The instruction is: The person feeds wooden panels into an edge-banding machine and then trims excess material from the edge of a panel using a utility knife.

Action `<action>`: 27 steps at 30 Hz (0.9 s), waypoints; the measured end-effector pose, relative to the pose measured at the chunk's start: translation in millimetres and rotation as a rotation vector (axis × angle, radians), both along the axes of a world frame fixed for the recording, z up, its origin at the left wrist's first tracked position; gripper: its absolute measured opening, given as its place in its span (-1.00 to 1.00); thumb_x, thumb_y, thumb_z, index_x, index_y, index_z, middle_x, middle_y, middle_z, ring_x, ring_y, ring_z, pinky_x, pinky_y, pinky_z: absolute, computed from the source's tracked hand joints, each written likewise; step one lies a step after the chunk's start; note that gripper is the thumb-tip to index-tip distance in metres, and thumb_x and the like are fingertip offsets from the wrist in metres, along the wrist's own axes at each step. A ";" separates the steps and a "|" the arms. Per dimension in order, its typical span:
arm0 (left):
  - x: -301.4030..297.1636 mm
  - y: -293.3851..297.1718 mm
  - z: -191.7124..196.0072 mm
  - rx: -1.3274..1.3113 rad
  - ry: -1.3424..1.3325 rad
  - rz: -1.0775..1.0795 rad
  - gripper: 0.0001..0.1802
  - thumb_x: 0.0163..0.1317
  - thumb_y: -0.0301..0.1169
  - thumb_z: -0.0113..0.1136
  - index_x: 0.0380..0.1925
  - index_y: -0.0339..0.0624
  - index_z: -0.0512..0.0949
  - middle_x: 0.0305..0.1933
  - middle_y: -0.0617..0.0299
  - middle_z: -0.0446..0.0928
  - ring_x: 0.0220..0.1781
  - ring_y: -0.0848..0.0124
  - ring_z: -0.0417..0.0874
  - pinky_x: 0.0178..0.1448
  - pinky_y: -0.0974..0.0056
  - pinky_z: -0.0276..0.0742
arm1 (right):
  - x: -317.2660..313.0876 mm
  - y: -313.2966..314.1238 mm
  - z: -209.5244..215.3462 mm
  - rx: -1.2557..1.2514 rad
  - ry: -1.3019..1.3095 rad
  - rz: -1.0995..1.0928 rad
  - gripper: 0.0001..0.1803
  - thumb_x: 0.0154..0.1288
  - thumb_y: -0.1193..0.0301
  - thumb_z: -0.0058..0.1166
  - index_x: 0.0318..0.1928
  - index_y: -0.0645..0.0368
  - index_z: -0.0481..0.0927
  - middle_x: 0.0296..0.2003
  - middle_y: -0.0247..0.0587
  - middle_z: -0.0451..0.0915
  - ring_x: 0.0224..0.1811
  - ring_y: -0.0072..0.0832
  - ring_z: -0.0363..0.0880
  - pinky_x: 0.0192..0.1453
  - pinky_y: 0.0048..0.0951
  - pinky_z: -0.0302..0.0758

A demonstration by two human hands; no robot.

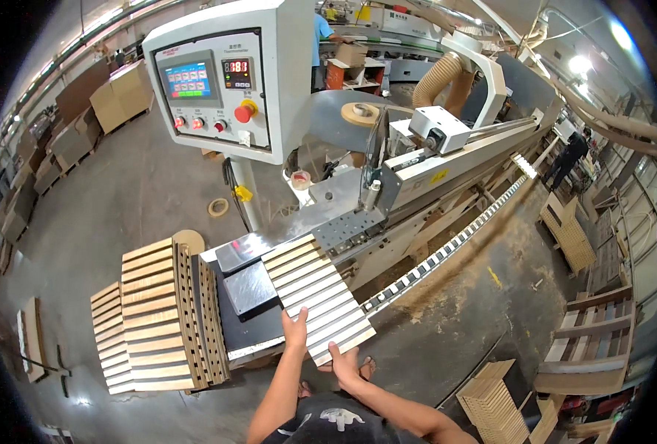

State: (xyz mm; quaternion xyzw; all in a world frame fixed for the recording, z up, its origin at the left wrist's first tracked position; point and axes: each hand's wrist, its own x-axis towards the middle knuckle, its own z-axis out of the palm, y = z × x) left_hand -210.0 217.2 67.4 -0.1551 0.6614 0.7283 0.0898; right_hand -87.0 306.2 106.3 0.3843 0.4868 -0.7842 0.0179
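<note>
A slatted panel [324, 300] with pale wood strips and dark grooves lies tilted in front of me, its far end on the machine's infeed by the perforated metal plate [347, 228]. My left hand [295, 329] is closed on the panel's left edge, thumb on top. At the near edge, my right hand [343, 365] grips the panel with its thumb on top and its fingers mostly hidden beneath. Left of the panel, a square metal block [251, 289] sits on the dark table [243, 333]. Beside that table stands a stack of similar slatted panels [151, 318].
A control box [217, 81] with a screen and red button stands on a post at the far left of the machine [461, 166]. A roller rail [446, 248] runs far right. More panels [495, 399] are stacked at the lower right. A tape roll [218, 207] lies on the floor.
</note>
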 end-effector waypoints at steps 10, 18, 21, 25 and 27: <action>-8.4 39.9 10.0 0.074 -0.104 0.055 -0.34 0.30 -0.37 0.25 0.31 -0.36 0.20 0.26 -0.08 0.39 0.27 0.15 0.39 0.38 0.11 0.24 | -2.0 38.7 -64.8 0.328 -0.046 0.096 -0.18 0.40 0.34 0.12 0.25 0.62 -0.16 0.23 0.35 0.21 -0.03 0.05 0.59 -0.16 -0.08 0.77; -22.4 112.1 -15.4 0.007 -0.112 0.099 -0.13 0.28 -0.31 0.29 0.41 -0.49 0.04 0.41 -0.14 0.22 0.40 0.13 0.25 0.47 0.15 0.11 | -16.7 112.0 -42.9 0.503 0.007 0.076 -0.27 0.37 0.32 0.18 0.16 0.72 0.09 0.07 0.14 0.41 0.11 -0.27 0.41 0.11 -0.34 0.48; -31.2 148.2 -6.0 0.025 -0.161 0.026 -0.04 0.29 -0.28 0.29 0.45 -0.53 -0.10 0.50 -0.18 0.09 0.49 0.13 0.15 0.51 0.18 0.04 | -26.9 141.3 -48.0 0.337 0.104 -0.113 -0.47 0.37 0.50 0.12 0.24 0.41 0.22 -0.01 -0.02 0.48 -0.01 -0.34 0.53 -0.13 -0.39 0.62; -43.8 185.3 -4.6 0.050 -0.131 -0.012 -0.09 0.33 -0.30 0.24 0.43 -0.54 -0.07 0.48 -0.16 0.11 0.47 0.14 0.17 0.51 0.17 0.06 | -44.6 186.8 -20.4 0.161 -0.019 -0.021 -0.21 0.41 0.38 0.08 0.23 0.61 -0.20 0.00 0.29 0.41 -0.21 -0.15 0.68 -0.51 -0.32 0.77; -49.2 212.1 11.4 0.068 -0.133 -0.035 -0.15 0.34 -0.33 0.23 0.42 -0.53 -0.03 0.44 -0.14 0.17 0.42 0.16 0.24 0.47 0.17 0.12 | -48.2 208.8 -20.9 0.194 -0.041 -0.027 -0.20 0.42 0.37 0.07 0.23 0.62 -0.22 0.01 0.32 0.39 -0.21 -0.07 0.68 -0.49 -0.29 0.78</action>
